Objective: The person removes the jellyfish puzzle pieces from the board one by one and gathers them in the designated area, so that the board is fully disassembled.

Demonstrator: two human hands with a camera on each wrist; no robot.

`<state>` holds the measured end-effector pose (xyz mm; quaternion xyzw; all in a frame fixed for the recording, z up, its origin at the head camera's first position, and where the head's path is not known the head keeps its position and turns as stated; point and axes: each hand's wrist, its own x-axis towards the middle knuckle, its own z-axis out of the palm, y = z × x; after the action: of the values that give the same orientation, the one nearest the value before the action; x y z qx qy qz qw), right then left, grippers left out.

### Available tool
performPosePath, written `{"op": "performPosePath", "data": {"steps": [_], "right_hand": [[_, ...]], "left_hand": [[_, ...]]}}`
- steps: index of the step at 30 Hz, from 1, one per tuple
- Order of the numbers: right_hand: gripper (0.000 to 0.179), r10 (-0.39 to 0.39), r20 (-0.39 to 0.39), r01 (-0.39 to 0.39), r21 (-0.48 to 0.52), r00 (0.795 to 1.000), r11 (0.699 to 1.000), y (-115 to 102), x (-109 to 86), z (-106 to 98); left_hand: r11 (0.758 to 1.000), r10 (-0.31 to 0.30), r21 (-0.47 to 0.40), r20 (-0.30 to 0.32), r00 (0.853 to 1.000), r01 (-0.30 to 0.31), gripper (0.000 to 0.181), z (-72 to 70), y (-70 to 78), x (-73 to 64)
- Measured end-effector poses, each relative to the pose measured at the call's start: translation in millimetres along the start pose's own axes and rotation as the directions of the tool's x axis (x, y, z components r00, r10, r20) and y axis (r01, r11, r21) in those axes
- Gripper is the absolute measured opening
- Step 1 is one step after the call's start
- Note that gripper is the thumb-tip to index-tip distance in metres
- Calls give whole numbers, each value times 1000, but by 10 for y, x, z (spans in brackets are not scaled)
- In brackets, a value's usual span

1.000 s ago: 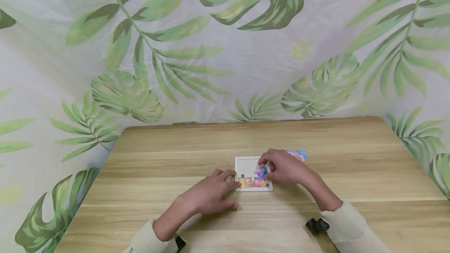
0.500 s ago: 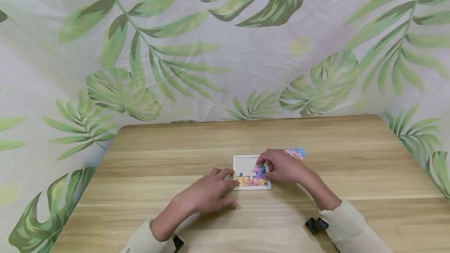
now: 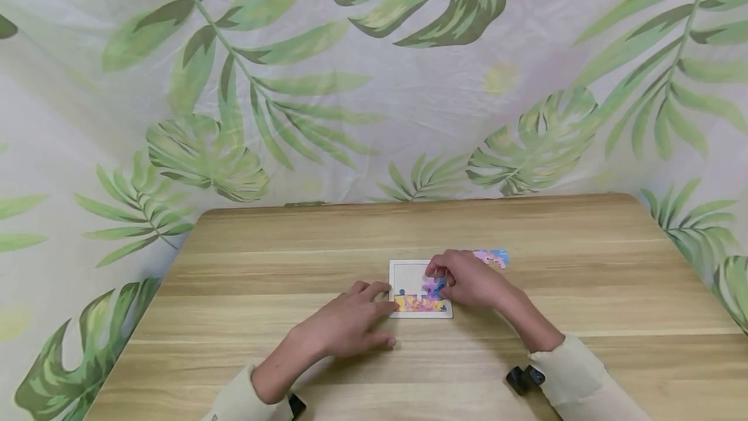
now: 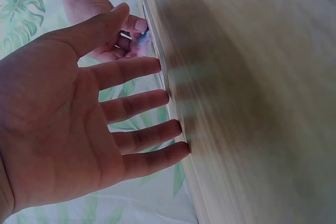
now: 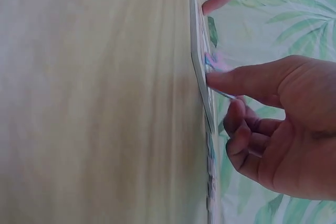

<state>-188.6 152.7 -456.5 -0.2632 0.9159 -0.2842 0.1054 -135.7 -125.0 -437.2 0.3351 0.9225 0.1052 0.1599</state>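
Observation:
A white-rimmed puzzle tray (image 3: 421, 316) lies on the table, with a yellow and pink row of joined pieces (image 3: 413, 305) along its near side. My left hand (image 3: 350, 320) is spread, its fingertips resting at the tray's left edge; the left wrist view shows those fingers straight. Over the tray's right side, my right hand (image 3: 476, 281) pinches a pink and blue puzzle piece (image 3: 432, 286) between thumb and curled fingers. From the right wrist, this puzzle piece (image 5: 216, 63) looks tilted, with the thumb right at the tray's rim.
Several loose pink and blue puzzle pieces (image 3: 498, 257) lie just beyond the right hand, partly hidden by it. The wooden table (image 3: 280, 239) ends at a leaf-patterned cloth (image 3: 327, 135) behind. A small black device (image 3: 524, 379) sits at the right sleeve.
The right hand keeps its pinch on the puzzle piece and shifts only slightly over the tray's right side. The left hand stays at the left edge.

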Motion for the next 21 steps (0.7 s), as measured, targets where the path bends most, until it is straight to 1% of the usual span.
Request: {"op": "performPosePath", "data": {"steps": [6, 13, 17, 21], "right_hand": [[21, -51, -41, 50, -36, 998, 998, 1, -46, -2], [21, -60, -46, 59, -23, 997, 998, 2, -67, -40], [18, -65, -27, 66, 41, 997, 997, 13, -79, -102], [18, -53, -39, 57, 111, 998, 992, 50, -119, -200]], "left_hand": [[1000, 3, -2, -6, 1000, -3, 55, -2, 0, -6], [1000, 1, 9, -4, 1000, -1, 56, -6, 0, -12], [1000, -7, 1, 2, 1000, 7, 56, -14, 6, -18], [1000, -14, -4, 13, 1000, 14, 57, -14, 17, -25]]}}
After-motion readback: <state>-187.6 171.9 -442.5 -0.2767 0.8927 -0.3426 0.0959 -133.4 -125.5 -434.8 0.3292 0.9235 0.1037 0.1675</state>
